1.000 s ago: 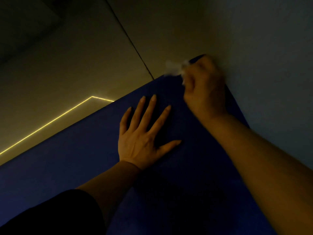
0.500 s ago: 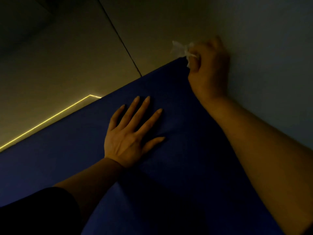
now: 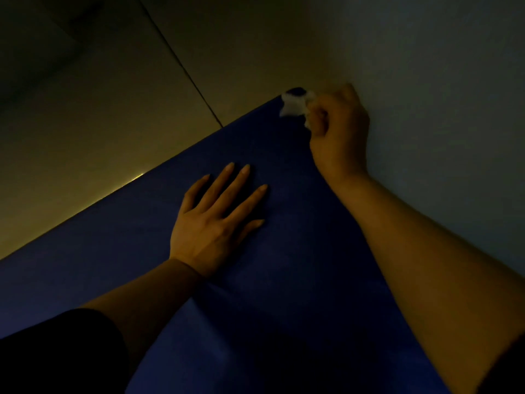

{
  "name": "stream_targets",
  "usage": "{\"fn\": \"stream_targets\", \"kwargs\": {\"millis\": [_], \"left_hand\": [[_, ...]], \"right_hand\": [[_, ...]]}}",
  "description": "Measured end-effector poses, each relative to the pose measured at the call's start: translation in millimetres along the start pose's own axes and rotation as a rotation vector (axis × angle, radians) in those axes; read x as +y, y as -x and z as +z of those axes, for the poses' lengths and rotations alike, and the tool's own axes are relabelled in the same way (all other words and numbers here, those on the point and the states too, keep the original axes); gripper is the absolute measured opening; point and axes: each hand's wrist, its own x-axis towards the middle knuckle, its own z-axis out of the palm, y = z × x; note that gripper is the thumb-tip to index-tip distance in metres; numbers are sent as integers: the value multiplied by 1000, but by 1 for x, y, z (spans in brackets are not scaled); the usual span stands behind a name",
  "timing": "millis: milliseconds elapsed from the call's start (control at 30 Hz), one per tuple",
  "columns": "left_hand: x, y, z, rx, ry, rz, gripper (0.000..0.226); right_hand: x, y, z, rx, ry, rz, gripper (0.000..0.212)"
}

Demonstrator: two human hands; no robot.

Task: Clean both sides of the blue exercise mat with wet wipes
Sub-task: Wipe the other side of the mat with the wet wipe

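Observation:
The blue exercise mat (image 3: 284, 280) lies flat on the floor in dim light, its far corner at the upper middle. My left hand (image 3: 216, 220) rests palm down on the mat with fingers straight and spread. At the mat's far corner my right hand (image 3: 338, 129) grips a crumpled white wet wipe (image 3: 295, 105), which touches the mat surface there. Part of the wipe is hidden inside the fist.
A pale tiled floor (image 3: 113, 123) with a dark grout line (image 3: 193, 78) lies left of the mat. A light wall (image 3: 440, 109) runs along the mat's right edge. A thin lit strip (image 3: 136, 177) glows beside the mat's left edge.
My right hand pushed the wipe up past the mat's far corner, then came back onto the corner. The left hand stayed flat on the mat.

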Motion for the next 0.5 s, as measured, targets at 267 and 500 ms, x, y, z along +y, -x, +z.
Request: {"fn": "stream_targets", "kwargs": {"millis": [267, 500], "left_hand": [[4, -1, -2, -148, -81, 24, 55], [19, -10, -10, -254, -111, 3, 69]], "right_hand": [[13, 61, -36, -33, 46, -9, 21], [21, 72, -34, 70, 61, -37, 20]]}}
